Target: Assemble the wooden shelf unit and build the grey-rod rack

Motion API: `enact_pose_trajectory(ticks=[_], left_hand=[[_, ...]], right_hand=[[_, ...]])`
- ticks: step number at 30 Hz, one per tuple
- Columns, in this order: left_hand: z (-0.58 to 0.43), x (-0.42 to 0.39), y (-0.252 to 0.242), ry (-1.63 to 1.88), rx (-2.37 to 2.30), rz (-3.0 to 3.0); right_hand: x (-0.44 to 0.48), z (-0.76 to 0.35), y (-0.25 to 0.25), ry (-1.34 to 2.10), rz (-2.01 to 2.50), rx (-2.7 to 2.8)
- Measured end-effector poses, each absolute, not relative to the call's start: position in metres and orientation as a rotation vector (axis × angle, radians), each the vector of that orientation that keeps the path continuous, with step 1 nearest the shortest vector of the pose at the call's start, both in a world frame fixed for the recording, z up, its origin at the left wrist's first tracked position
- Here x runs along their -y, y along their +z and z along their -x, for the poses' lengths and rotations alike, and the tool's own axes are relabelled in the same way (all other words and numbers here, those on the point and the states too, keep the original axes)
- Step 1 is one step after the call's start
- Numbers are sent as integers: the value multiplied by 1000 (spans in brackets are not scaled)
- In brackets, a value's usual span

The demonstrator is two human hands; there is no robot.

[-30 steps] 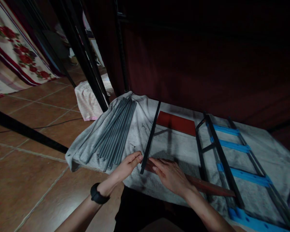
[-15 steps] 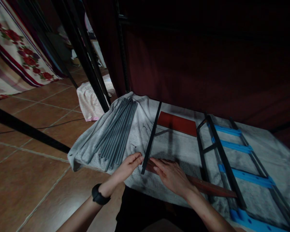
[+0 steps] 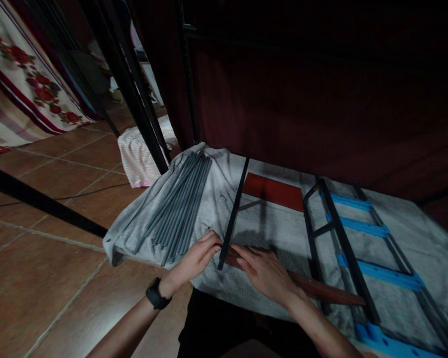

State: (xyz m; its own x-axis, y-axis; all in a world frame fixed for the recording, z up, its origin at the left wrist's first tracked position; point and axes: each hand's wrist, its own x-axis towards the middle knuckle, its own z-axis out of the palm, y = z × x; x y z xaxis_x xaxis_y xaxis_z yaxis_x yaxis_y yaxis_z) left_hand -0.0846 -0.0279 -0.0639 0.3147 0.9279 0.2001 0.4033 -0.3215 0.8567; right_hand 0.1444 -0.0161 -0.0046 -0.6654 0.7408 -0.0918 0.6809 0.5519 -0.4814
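Note:
A black metal frame lies on the grey cloth, its left side bar (image 3: pixel 233 216) running away from me. My left hand (image 3: pixel 201 251), with a dark watch on its wrist, has its fingers bent together at the outer side of that bar's near end. Whatever is between those fingertips is hidden. Across the bar, my right hand (image 3: pixel 265 273) is on a reddish-brown board (image 3: pixel 324 289), fingers along its far side and thumb on the near part. This board's left end meets the bar. A second, red board (image 3: pixel 272 191) lies farther back between the side bars.
Several grey rods (image 3: pixel 182 204) lie in a loose bundle to the left on the grey cloth (image 3: pixel 224 174). At right is another dark frame with blue crosspieces (image 3: pixel 390 274). Black posts (image 3: pixel 134 84) rise at left. A dark red curtain (image 3: pixel 302 109) hangs behind.
My left hand has turned slightly, its wrist shifting right and its fingers curling more at the bar. The right hand and the boards have barely moved.

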Motion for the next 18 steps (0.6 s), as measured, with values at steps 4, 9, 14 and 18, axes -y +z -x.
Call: enact_pose_trajectory(ticks=[4,9,14,18], left_hand=[[80,30,-63,929,-1229,-1603],[73,32,-57,917,-1248,-1514],[83,28,-71,932,-1179,-1493],[106,8,-102,1078,-1470,-1534]], right_hand=[[16,-145,-4,754,1220,2653],[17,-145,-5,742,1210,2643],[18,-144,-4,747,1206,2649],[20,-145,-2,666,1166,2658]])
